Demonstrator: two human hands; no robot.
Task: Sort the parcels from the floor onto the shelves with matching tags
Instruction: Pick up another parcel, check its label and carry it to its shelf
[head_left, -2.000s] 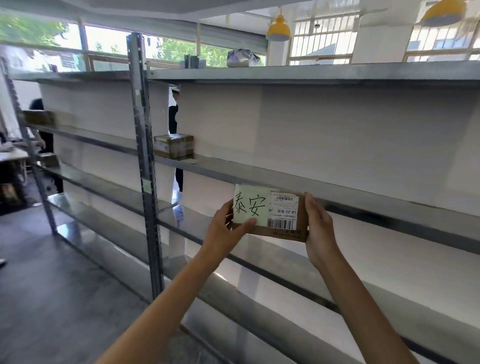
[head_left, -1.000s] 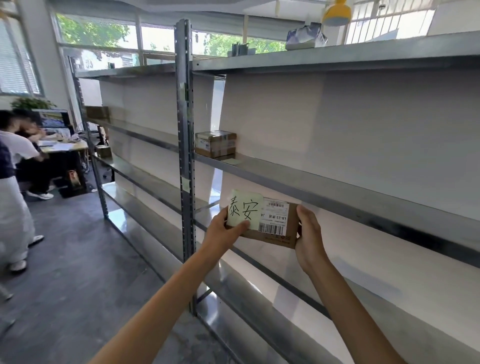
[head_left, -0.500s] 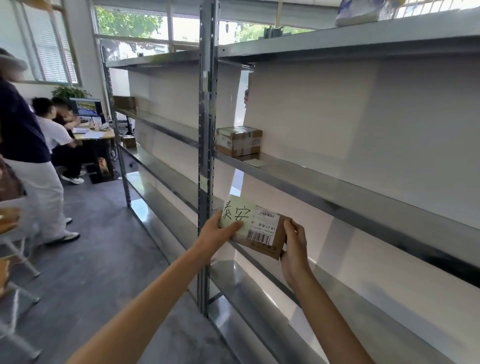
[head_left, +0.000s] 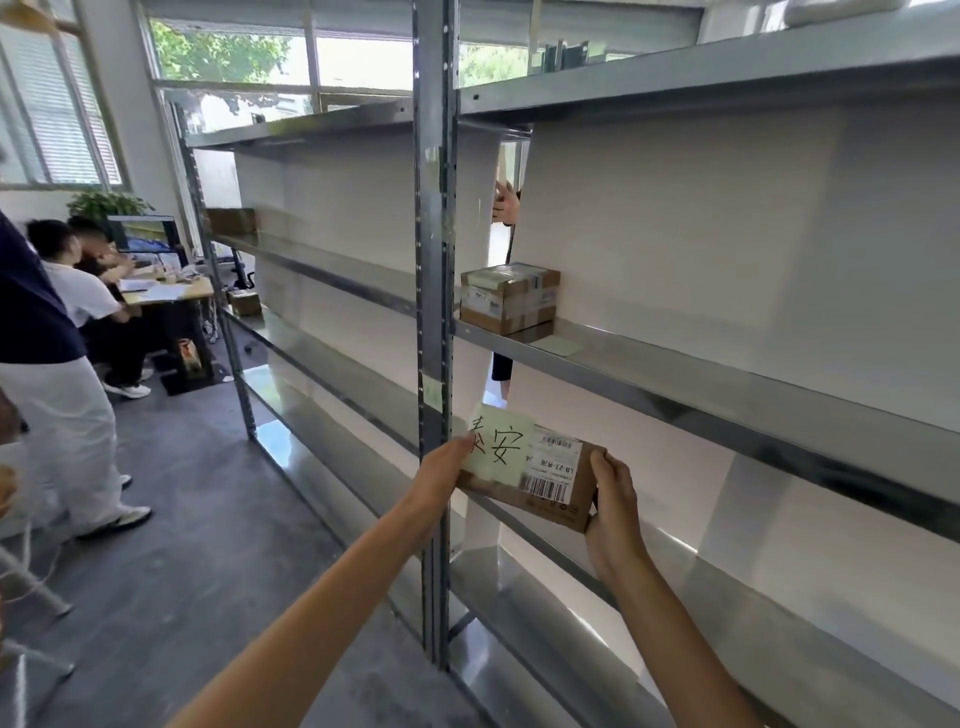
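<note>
I hold a small flat cardboard parcel (head_left: 556, 483) in front of the metal shelving, at the level of the second shelf from the floor. A pale green note (head_left: 498, 447) with two handwritten characters and a white barcode label cover its face. My left hand (head_left: 441, 473) grips its left end, my right hand (head_left: 615, 499) its right end. On the shelf above (head_left: 675, 379) stands a taped cardboard box (head_left: 509, 299), with a pale green tag (head_left: 556, 345) lying flat beside it.
A steel upright post (head_left: 434, 312) stands just left of the parcel. More boxes (head_left: 231, 221) sit on shelves further left. A standing person (head_left: 47, 389) and seated people at a desk (head_left: 166, 291) occupy the left. Another person's hand (head_left: 506, 202) shows through the shelf gap.
The view has swung left along the shelving, bringing the post and the people into sight. The parcel stays in both hands, tilted slightly down to the right.
</note>
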